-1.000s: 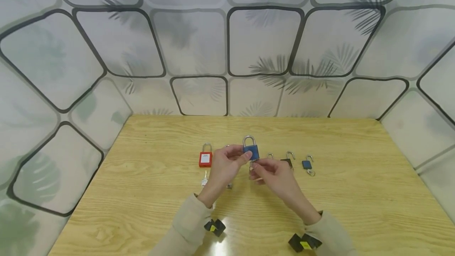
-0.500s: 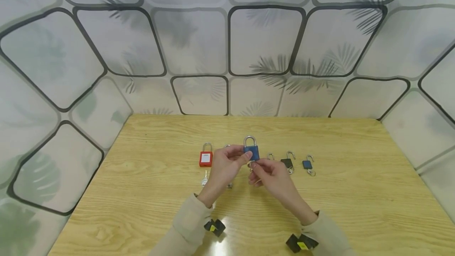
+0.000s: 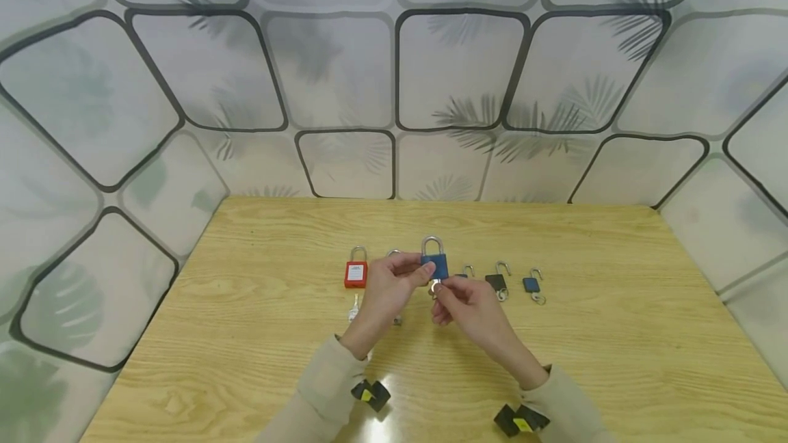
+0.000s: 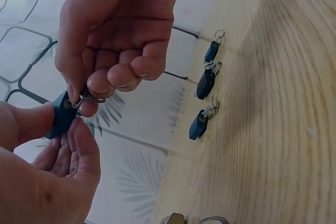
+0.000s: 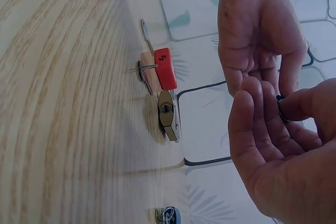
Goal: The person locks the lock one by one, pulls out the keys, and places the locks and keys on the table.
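A blue padlock (image 3: 434,266) with its shackle upward is pinched by the left hand (image 3: 389,292), thumb on its front. Just below it, the right hand (image 3: 477,306) pinches a key with a ring at the padlock's bottom. In the left wrist view the padlock (image 4: 62,115) shows its keyhole end, where the key ring (image 4: 91,98) hangs at the right hand's (image 4: 123,35) fingertips. How deep the key sits cannot be told. In the right wrist view the right hand (image 5: 294,166) and left hand (image 5: 260,30) hide most of the padlock.
On the table (image 3: 246,333) lie a red padlock (image 3: 356,274), a key (image 3: 353,308) below it and a brass-coloured padlock (image 5: 167,109). To the right are a black padlock (image 3: 495,283), a small blue padlock (image 3: 531,285) and another blue one (image 4: 198,125), with keys. A patterned backdrop stands behind.
The right hand has shifted slightly left and down, its fingers turning a little at the key. The left hand and the padlock have barely moved.
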A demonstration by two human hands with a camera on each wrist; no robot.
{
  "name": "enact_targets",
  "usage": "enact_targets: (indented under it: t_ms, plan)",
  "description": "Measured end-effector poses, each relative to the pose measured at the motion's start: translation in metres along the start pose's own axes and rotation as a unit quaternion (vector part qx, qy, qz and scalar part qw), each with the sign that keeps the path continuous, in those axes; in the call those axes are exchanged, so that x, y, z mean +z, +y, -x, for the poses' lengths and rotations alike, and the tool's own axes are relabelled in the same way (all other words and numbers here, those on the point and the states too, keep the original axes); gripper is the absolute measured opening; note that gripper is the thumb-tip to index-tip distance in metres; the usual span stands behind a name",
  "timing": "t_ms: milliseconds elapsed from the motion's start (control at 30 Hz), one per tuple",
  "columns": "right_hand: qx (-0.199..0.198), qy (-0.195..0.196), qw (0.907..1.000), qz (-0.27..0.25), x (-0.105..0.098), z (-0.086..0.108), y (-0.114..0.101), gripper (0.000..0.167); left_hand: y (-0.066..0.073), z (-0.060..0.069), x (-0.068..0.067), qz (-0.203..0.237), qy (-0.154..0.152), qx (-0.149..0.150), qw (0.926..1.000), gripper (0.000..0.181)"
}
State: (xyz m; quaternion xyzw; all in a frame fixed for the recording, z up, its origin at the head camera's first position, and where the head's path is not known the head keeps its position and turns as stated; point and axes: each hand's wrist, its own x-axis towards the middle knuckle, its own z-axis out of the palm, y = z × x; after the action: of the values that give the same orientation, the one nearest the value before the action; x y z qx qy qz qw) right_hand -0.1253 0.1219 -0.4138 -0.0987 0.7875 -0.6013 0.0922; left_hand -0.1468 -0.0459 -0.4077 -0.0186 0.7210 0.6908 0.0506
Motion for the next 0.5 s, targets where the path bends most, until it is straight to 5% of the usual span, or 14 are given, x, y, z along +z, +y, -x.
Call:
enact_targets:
  t_ms: [500]
  plan:
    - [0.004, -0.024, 0.9997, 0.006, 0.0047, 0.0048, 0.004, 0.026, 0.0053, -0.0044, -0.0076, 0.037, -0.002, -0.025, 0.999, 0.027]
